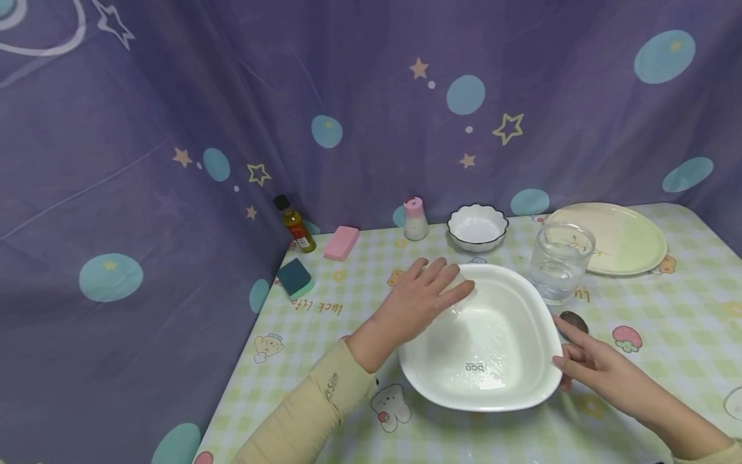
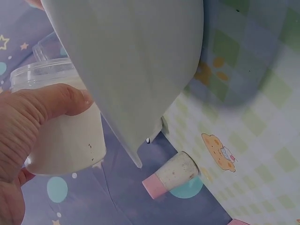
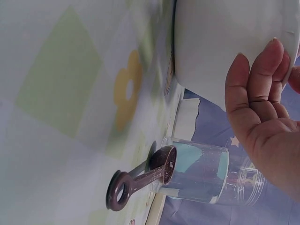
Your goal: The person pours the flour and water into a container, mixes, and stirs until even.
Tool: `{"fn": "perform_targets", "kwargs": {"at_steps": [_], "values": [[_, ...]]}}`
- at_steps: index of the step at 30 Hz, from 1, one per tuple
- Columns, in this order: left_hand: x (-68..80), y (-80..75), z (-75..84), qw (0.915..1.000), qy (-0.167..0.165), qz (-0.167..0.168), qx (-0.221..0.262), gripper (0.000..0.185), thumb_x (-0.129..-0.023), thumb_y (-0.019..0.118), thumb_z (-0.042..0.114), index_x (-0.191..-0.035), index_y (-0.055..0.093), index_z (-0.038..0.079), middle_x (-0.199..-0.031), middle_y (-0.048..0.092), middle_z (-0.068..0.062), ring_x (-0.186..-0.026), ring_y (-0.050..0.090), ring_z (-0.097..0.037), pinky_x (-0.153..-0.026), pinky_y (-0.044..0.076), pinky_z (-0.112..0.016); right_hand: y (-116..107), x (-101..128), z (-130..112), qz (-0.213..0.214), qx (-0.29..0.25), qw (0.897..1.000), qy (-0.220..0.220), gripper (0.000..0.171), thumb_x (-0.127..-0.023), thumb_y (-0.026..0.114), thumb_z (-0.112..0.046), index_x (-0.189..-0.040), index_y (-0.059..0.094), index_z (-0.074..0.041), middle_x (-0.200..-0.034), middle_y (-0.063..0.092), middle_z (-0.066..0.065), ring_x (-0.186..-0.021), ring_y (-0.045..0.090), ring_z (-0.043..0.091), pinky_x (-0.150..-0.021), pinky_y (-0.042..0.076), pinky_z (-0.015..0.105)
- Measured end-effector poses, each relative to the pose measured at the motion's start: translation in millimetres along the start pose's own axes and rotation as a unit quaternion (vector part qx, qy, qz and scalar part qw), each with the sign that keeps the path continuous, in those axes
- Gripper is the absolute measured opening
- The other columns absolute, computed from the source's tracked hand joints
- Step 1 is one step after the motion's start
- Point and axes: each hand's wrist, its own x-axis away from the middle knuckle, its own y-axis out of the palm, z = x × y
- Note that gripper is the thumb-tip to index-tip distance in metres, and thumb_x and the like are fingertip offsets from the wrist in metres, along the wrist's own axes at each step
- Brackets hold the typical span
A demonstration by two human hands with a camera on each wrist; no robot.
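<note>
White basin (image 1: 487,341) sits mid table (image 1: 666,309), w/ glass (image 1: 561,270) just behind. Left hand (image 1: 420,303) flat on far-left rim, grip open. Right hand (image 1: 591,361) fingers straight, touching right rim, grip open too.

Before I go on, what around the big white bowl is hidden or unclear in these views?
- Brown spoon: in the head view the bowl and right hand hide most of it.
- Left hand: whether it holds the rim or only rests on it; the left wrist view is too close to tell.
- Small bottle: label too small to read, head view.
- Glass: its base is partly behind the bowl rim, head view.
</note>
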Motion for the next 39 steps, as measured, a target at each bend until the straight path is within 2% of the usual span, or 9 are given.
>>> {"fn": "perform_targets", "kwargs": {"at_steps": [12,18,24,28,33,39], "values": [[0.1,2.8,4.2,0.9999,0.008,-0.005,-0.006,0.041,-0.098,0.05,0.017,-0.137,0.049,0.028,-0.128,0.049,-0.002,-0.118,0.043,-0.026,-0.094,0.038,-0.04,0.1,1.0,2.5,-0.004,-0.004,1.0,-0.005,0.066,-0.102,0.042,0.002,-0.15,-0.001,0.012,-0.089,0.067,0.013,-0.074,0.063,0.022,-0.073,0.051,0.028],[0.1,3.2,4.6,1.0,0.009,0.0,0.003,0.041,-0.097,0.052,0.018,-0.137,0.05,0.027,-0.128,0.05,-0.002,-0.119,0.043,-0.026,-0.094,0.038,-0.039,0.3,0.1,2.0,-0.004,-0.008,1.0,-0.007,0.065,-0.102,0.042,0.002,-0.15,-0.002,0.012,-0.09,0.067,0.014,-0.074,0.063,0.022,-0.072,0.052,0.03],[1.1,2.5,5.1,0.9997,0.014,-0.012,0.015,0.044,-0.097,0.054,0.017,-0.139,0.049,0.028,-0.131,0.049,-0.002,-0.121,0.042,-0.026,-0.099,0.037,-0.04,0.1,0.0,1.3,-0.003,-0.008,1.0,-0.004,0.066,-0.102,0.042,0.002,-0.151,-0.002,0.011,-0.09,0.067,0.014,-0.074,0.063,0.022,-0.072,0.051,0.03],[2.2,0.3,4.3,0.9995,0.012,-0.011,0.029,0.05,-0.092,0.063,0.017,-0.139,0.049,0.028,-0.133,0.048,-0.002,-0.124,0.041,-0.027,-0.102,0.036,-0.04,0.1,-0.3,0.9,-0.003,-0.009,1.0,-0.003,0.066,-0.102,0.042,0.001,-0.151,-0.001,0.011,-0.089,0.067,0.014,-0.074,0.063,0.022,-0.072,0.052,0.03],[2.4,-2.6,0.1,0.999,0.0,0.006,0.045,0.06,-0.084,0.074,0.018,-0.139,0.05,0.026,-0.135,0.049,-0.003,-0.127,0.041,-0.028,-0.104,0.035,-0.041,0.4,-1.0,0.3,-0.004,-0.01,1.0,-0.006,0.065,-0.102,0.042,0.002,-0.151,-0.001,0.01,-0.09,0.067,0.014,-0.074,0.063,0.022,-0.072,0.052,0.03],[4.7,0.8,4.1,0.9993,0.016,-0.003,0.034,0.049,-0.094,0.062,0.017,-0.14,0.05,0.028,-0.135,0.049,-0.002,-0.125,0.042,-0.027,-0.101,0.038,-0.04,0.1,-0.6,0.0,-0.004,-0.007,1.0,-0.006,0.065,-0.102,0.042,0.002,-0.151,-0.001,0.01,-0.089,0.067,0.014,-0.074,0.063,0.022,-0.072,0.052,0.03]]}}
